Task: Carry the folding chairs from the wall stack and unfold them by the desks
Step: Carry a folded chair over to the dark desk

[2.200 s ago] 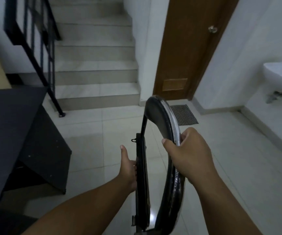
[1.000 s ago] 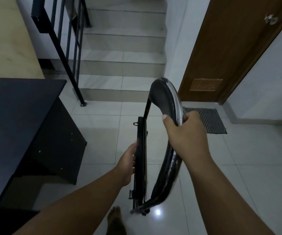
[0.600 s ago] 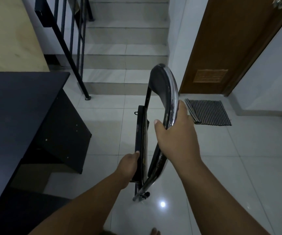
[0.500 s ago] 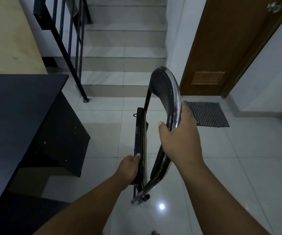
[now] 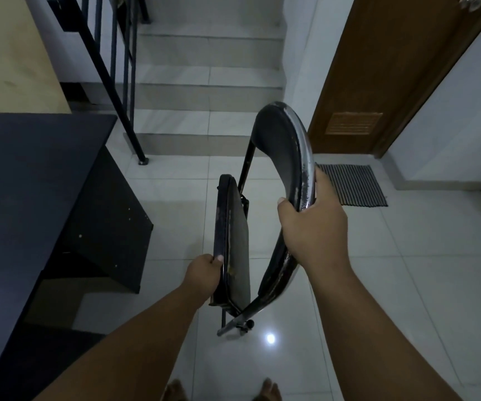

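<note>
While you stand on the tiled floor (image 5: 406, 270) beside the dark table (image 5: 31, 183), your right hand (image 5: 314, 227) has its fingers (image 5: 284, 205) wrapped tight round the curved chrome edge of the folding chair's backrest (image 5: 285, 151). Your left hand (image 5: 203, 274) has its fingers closed on the near edge of the seat (image 5: 235, 235), which stands nearly upright. That folding chair (image 5: 245, 285) sits between your arms, partly opened, its frame end low over the floor ahead of your bare feet (image 5: 175, 390), with stairs (image 5: 204, 82) and a striped mat (image 5: 352, 185) beyond

door knob (image 5: 471, 2) cut by top edge, bare feet (image 5: 175, 390) cropped below
</note>
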